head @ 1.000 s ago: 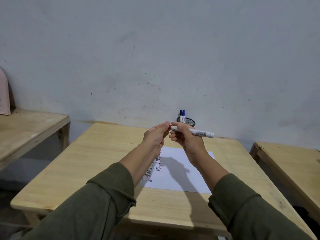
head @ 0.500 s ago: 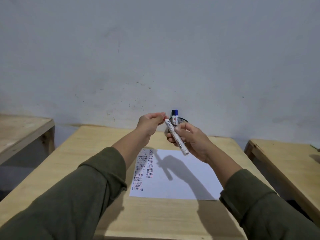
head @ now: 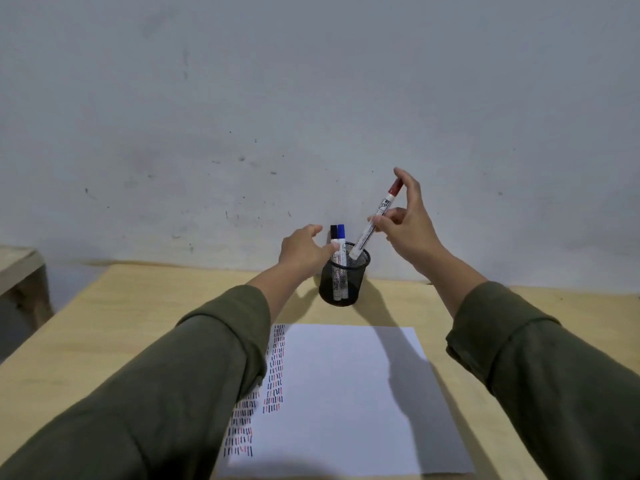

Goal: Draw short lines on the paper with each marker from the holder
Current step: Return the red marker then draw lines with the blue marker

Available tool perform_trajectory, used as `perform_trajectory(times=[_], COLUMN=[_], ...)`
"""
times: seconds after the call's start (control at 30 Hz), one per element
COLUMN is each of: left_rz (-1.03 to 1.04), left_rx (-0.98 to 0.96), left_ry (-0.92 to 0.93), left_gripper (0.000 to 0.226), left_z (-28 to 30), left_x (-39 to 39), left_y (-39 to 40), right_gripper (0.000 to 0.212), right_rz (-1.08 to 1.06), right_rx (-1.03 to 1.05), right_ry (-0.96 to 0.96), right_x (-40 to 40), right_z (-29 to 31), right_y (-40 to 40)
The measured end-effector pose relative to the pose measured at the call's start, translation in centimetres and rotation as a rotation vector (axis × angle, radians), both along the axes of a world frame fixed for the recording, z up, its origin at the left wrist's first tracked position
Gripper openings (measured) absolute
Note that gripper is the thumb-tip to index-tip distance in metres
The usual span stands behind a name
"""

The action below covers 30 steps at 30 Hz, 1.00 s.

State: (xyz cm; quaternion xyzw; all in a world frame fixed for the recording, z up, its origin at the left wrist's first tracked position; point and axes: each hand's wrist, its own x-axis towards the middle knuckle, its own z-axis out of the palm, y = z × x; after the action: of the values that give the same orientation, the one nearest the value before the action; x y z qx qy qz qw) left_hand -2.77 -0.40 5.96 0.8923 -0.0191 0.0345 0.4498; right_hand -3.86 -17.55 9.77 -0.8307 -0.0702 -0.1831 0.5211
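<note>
Right hand [head: 410,225] pinches capped red marker [head: 376,218], lower end at rim of mesh holder [head: 343,284] below it. Left hand [head: 304,249] open, fingertips touching black marker [head: 333,233]. Risk: slanted entry snags rim, tips holder. Paper [head: 346,393] nearer wearer than both hands.
</note>
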Motion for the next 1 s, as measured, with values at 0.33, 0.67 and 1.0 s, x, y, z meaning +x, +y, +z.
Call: perform_trajectory(times=[0.33, 0.67, 1.0], left_rz=[-0.062, -0.044, -0.023], left_rx=[0.129, 0.011, 0.008], left_ry=[-0.022, -0.008, -0.008], left_gripper=[0.056, 0.056, 0.057], left_z=[-2.6, -4.0, -4.1], left_x=[1.6, 2.3, 2.5], left_y=[-0.9, -0.8, -1.0], right_gripper=[0.053, 0.045, 0.05], right_rz=[0.019, 0.051, -0.006], right_rx=[-0.346, -0.518, -0.693], right_ry=[-0.012, -0.036, -0.037], right_x=[3.9, 6.0, 7.1], right_z=[-3.8, -6.0, -5.8], right_y=[0.5, 0.6, 1.1])
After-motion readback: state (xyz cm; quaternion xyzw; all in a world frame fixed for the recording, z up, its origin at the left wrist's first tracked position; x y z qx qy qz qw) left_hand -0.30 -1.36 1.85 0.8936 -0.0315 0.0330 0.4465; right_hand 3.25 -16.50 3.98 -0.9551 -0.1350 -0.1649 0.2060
